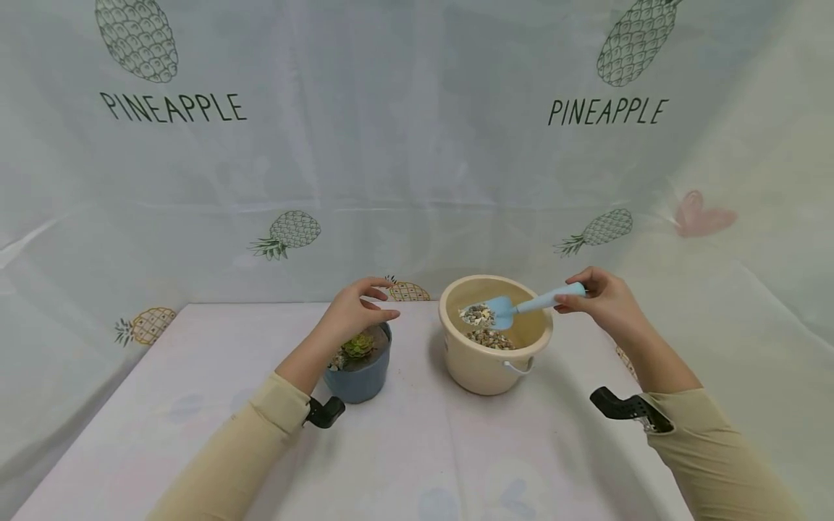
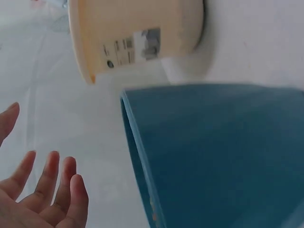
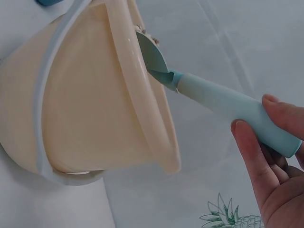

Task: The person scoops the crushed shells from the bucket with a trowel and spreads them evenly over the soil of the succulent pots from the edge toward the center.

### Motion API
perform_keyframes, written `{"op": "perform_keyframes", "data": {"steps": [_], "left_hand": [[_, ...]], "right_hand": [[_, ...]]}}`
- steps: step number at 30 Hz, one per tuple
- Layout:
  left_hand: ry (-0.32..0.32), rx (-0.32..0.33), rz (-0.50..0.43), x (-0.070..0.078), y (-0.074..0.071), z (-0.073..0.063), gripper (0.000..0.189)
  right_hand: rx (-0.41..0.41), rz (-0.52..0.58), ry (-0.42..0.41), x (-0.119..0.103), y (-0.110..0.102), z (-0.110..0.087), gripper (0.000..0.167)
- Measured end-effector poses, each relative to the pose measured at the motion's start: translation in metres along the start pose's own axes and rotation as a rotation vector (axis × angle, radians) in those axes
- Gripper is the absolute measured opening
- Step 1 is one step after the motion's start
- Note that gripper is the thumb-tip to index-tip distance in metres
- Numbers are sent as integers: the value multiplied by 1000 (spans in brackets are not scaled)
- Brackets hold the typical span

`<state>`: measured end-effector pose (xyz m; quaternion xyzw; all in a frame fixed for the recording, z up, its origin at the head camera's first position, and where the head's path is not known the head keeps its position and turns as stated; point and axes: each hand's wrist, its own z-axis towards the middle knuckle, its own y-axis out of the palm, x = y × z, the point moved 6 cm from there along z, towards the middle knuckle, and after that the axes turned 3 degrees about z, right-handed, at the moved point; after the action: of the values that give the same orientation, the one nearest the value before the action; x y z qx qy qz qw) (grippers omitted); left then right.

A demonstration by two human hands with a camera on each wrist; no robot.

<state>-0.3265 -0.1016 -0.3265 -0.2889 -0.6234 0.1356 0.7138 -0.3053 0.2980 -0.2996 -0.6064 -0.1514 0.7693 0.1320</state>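
Observation:
My right hand (image 1: 604,302) pinches the end of a light blue trowel (image 1: 550,298) by its handle. The trowel's scoop carries a heap of small pebbles (image 1: 478,315) over the mouth of a cream bucket (image 1: 485,370). More gravel (image 1: 490,339) lies inside the bucket. In the right wrist view the scoop (image 3: 154,57) shows at the bucket's rim, thumb and fingers around the handle's end. My left hand (image 1: 357,310) hovers above a blue-grey flowerpot (image 1: 358,383), fingers apart and holding nothing. A green succulent (image 1: 358,346) grows in the pot, partly hidden by the hand and wrist.
The pot and bucket stand side by side on a pale cloth-covered table (image 1: 404,449). Behind them hangs a pineapple-print curtain (image 1: 391,159). The bucket's white handle (image 3: 40,104) hangs down its side. Black straps sit at both wrists.

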Motion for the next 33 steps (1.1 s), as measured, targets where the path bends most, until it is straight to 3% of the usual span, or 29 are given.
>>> {"op": "perform_keyframes", "data": {"steps": [6, 12, 20, 27, 33], "left_hand": [[-19, -14, 8, -12, -19, -4, 63], [21, -17, 73, -20, -43, 0, 63], [50, -47, 82, -53, -74, -3, 64], [82, -163, 87, -80, -78, -13, 68], [48, -297, 22, -104, -69, -20, 74]], "right_hand": [[-3, 24, -10, -4, 0, 2, 41], [28, 46, -24, -14, 5, 6, 34], [24, 148, -53, -34, 28, 13, 35], [-20, 197, -55, -46, 61, 19, 33], [-69, 243, -32, -47, 92, 25, 30]]}}
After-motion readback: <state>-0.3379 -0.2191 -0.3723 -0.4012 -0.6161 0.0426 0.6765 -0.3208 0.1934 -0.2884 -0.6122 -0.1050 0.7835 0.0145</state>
